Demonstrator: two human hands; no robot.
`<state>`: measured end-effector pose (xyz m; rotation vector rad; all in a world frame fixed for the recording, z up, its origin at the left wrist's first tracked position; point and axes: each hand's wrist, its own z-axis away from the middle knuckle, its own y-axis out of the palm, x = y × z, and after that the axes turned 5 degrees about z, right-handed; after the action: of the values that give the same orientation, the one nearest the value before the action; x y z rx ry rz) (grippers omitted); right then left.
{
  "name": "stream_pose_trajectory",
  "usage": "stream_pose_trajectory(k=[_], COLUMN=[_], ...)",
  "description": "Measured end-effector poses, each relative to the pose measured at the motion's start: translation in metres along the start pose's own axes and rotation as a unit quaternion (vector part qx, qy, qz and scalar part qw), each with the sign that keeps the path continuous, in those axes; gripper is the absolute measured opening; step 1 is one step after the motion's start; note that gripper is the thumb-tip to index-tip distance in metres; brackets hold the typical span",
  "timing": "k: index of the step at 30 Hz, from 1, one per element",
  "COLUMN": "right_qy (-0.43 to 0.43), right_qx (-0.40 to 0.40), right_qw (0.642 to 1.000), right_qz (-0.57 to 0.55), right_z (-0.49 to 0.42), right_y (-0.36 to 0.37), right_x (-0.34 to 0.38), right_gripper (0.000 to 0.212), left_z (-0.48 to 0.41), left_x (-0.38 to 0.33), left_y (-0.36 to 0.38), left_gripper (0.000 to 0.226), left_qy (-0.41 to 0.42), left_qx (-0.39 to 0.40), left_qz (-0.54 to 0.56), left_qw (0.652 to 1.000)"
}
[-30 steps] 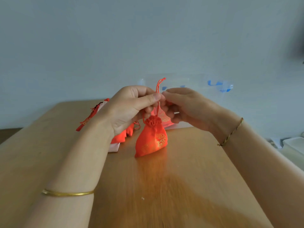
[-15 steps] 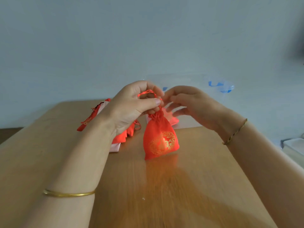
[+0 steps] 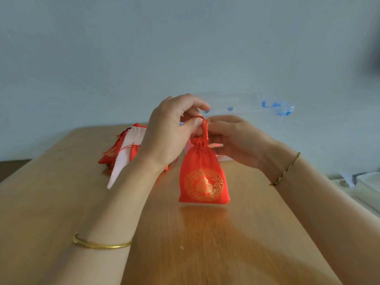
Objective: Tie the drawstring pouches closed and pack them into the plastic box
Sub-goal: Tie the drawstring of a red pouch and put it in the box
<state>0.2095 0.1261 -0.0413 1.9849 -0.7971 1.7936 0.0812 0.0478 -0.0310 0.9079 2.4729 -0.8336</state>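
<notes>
**Red pouch held up by its cord above the surface**

On my far left the wooden surface (image 3: 51, 202) lies bare at its near edge. Farther back, left of centre, I see a heap of red pouches (image 3: 112, 152) with gold print, and a pale pink sheet (image 3: 127, 155) lies over them, its pointed corner reaching toward me. A gold bangle (image 3: 100, 244) circles the left forearm low in the view.

My left hand (image 3: 166, 132) is raised over the middle of the surface, fingers curled in, with thumb and forefinger pinched shut on the red drawstring (image 3: 204, 128). The cord rises in a small loop above the pinch and runs down to the gathered neck of the red pouch (image 3: 203, 179). That pouch hangs upright from the cord, its mouth drawn tight, a round gold emblem facing me. Its bottom edge sits just over the surface; I cannot tell whether it touches.

My right hand (image 3: 236, 140) is just beside the left, on the other side of the cord, fingers bent loosely, and its fingertips meet the drawstring at the pouch neck. How firmly it grips I cannot tell. A thin braided bracelet (image 3: 285, 169) crosses the right wrist.

Behind both hands, against the wall, stands the clear plastic box (image 3: 246, 103) with blue clasps, and something red shows through its lower part. At the far right edge sit pale containers (image 3: 368, 184), blurred.
</notes>
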Motion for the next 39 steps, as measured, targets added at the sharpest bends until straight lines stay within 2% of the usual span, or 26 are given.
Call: stream_pose_trajectory(k=[3, 6, 8, 10, 12, 13, 14, 16, 18, 19, 21, 23, 25, 29, 32, 34, 37, 39], right_qy=[-0.025, -0.067, -0.084, -0.083, -0.069, -0.058, -0.042, -0.001, 0.029, 0.039, 0.050, 0.043, 0.016, -0.047, -0.081, -0.068, 0.005, 0.025], right_qx=[-0.040, -0.113, -0.148, -0.150, -0.142, -0.146, -0.152, -0.145, -0.125, -0.123, -0.139, -0.155, -0.156, -0.130, -0.131, -0.132, -0.102, -0.091], right_qw=[0.999, 0.985, 0.970, 0.967, 0.964, 0.952, 0.930, 0.876, 0.848, 0.847, 0.888, 0.943, 0.970, 0.979, 0.977, 0.981, 0.993, 0.995], right_qz=[0.024, 0.115, 0.174, 0.186, 0.214, 0.264, 0.333, 0.460, 0.514, 0.515, 0.436, 0.292, 0.185, 0.149, 0.149, 0.125, 0.059, 0.041], right_z=[0.000, 0.000, -0.001, -0.001, 0.002, 0.004, 0.004, 0.003, 0.000, -0.002, -0.002, 0.001, 0.005, 0.007, 0.008, 0.007, 0.005, 0.005], right_y=[-0.001, -0.003, -0.003, -0.007, -0.016, -0.022, -0.028, -0.033, -0.031, -0.030, -0.027, -0.028, -0.024, -0.006, 0.005, 0.007, 0.003, 0.002], right_x=[0.004, 0.008, 0.010, 0.011, 0.014, 0.014, 0.013, 0.007, -0.001, -0.004, -0.004, 0.002, 0.011, 0.020, 0.020, 0.017, 0.013, 0.012], right_gripper=[0.023, 0.022, 0.022, 0.023, 0.024, 0.024, 0.024, 0.022, 0.021, 0.022, 0.026, 0.028, 0.029, 0.031, 0.029, 0.028, 0.032, 0.022], left_z=[0.000, -0.001, 0.000, -0.001, -0.002, -0.002, -0.003, -0.002, -0.002, -0.002, -0.001, 0.000, 0.002, 0.002, 0.001, 0.002, 0.002, 0.002], left_x=[0.001, 0.003, 0.005, 0.011, 0.017, 0.019, 0.021, 0.017, 0.008, 0.006, 0.006, 0.009, 0.009, 0.008, 0.006, 0.005, 0.008, 0.009], left_y=[0.001, 0.002, 0.003, 0.002, -0.003, -0.006, -0.009, -0.009, -0.001, 0.002, 0.004, 0.002, -0.001, -0.001, 0.000, 0.001, 0.002, 0.002], left_gripper=[0.024, 0.017, 0.013, 0.012, 0.021, 0.024, 0.025, 0.031, 0.034, 0.034, 0.032, 0.029, 0.023, 0.009, 0.008, 0.010, 0.013, 0.013], left_qy=[-0.061, -0.106, -0.143, -0.153, -0.141, -0.153, -0.178, -0.237, -0.259, -0.260, -0.271, -0.288, -0.302, -0.290, -0.289, -0.296, -0.304, -0.307], left_qx=[-0.006, -0.010, -0.015, -0.024, -0.016, -0.018, -0.023, -0.022, -0.010, -0.007, 0.003, 0.029, 0.063, 0.117, 0.123, 0.112, 0.098, 0.086], left_qz=[0.062, 0.126, 0.129, 0.067, -0.066, -0.106, -0.101, 0.076, 0.294, 0.364, 0.410, 0.373, 0.328, 0.239, 0.189, 0.188, 0.212, 0.227], left_qw=[0.996, 0.986, 0.981, 0.986, 0.988, 0.982, 0.979, 0.968, 0.920, 0.894, 0.871, 0.881, 0.893, 0.919, 0.930, 0.930, 0.923, 0.920])
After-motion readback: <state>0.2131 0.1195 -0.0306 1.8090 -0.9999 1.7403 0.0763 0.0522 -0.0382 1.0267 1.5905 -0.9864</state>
